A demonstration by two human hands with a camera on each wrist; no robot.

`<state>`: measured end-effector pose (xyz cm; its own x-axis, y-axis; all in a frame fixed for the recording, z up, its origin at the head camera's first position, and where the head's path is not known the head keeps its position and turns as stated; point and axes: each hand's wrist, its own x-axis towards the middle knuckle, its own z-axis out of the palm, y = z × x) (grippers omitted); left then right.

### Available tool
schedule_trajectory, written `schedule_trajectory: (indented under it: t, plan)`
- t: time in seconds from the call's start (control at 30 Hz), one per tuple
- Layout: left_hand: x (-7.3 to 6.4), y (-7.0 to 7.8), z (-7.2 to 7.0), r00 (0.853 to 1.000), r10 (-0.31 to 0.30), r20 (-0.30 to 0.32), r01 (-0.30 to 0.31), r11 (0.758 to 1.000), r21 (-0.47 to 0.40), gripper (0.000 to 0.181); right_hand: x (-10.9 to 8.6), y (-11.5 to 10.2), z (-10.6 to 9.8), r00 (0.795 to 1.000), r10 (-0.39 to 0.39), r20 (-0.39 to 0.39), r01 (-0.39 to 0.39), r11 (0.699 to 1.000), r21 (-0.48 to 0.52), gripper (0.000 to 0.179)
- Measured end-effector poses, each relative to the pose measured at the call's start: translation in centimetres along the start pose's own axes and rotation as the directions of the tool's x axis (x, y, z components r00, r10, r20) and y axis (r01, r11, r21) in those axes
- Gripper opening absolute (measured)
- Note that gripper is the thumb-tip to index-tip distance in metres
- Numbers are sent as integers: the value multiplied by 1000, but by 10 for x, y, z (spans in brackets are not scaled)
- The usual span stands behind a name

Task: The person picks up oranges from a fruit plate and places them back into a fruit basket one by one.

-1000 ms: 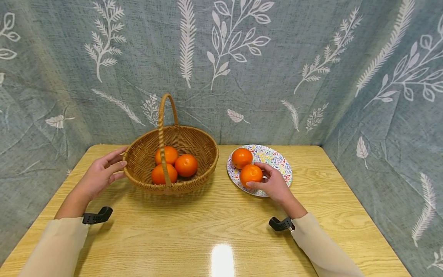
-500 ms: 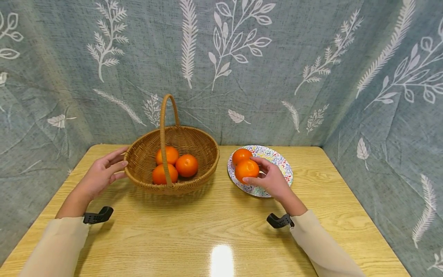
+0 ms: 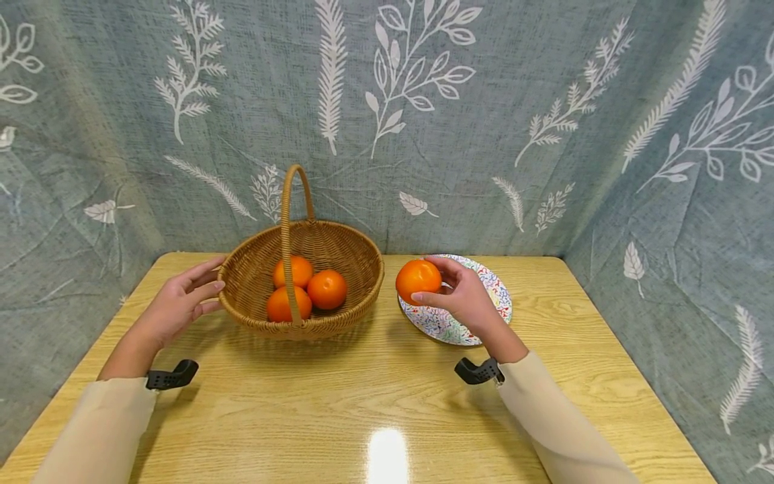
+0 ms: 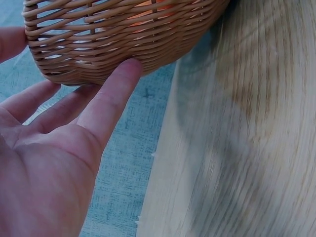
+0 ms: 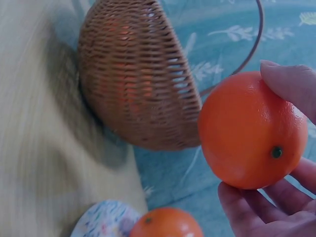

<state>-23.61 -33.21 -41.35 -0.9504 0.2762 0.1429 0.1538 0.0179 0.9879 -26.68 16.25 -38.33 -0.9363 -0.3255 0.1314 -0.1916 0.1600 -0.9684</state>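
Note:
My right hand (image 3: 463,294) grips an orange (image 3: 418,282) between thumb and fingers, raised above the left edge of the patterned plate (image 3: 447,328). The right wrist view shows the held orange (image 5: 253,131) close up, stem spot facing the camera. Behind it in the head view, a second orange (image 5: 168,224) is hidden; the right wrist view shows it on the plate. My left hand (image 3: 175,302) touches the left side of the wicker basket (image 3: 357,289), its fingers (image 4: 111,98) fairly straight against the weave. Three oranges lie inside the basket, one of them (image 3: 327,289) to the right.
An arched handle (image 3: 287,235) rises over the basket. The wooden table (image 3: 302,410) ends at a grey-blue leaf-print cloth (image 3: 471,188) at the back and sides. A band with a black device (image 3: 478,371) sits on each wrist.
My right hand has lifted the orange off the plate and moved it up and left, so it covers the other orange in the head view. The left hand stays at the basket.

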Motion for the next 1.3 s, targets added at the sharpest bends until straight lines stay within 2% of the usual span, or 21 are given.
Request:
schedule_trajectory:
  t: [0.27,0.87,1.07,1.3]
  plan:
    - [2,1,1,1000,-7,2,7,1000,3,66,13,-18,13,1000,26,14,-27,999,30,68]
    - [1,-1,0,1000,-1,10,1,1000,-11,65,53,-38,51,998,-48,34,48,999,20,63]
    - [-1,-1,-1,1000,-10,2,11,1000,-17,65,65,-43,67,999,-28,43,26,999,40,64]
    - [-1,0,0,1000,-16,-7,16,1000,6,66,80,-48,79,998,-2,55,2,1000,-2,62]
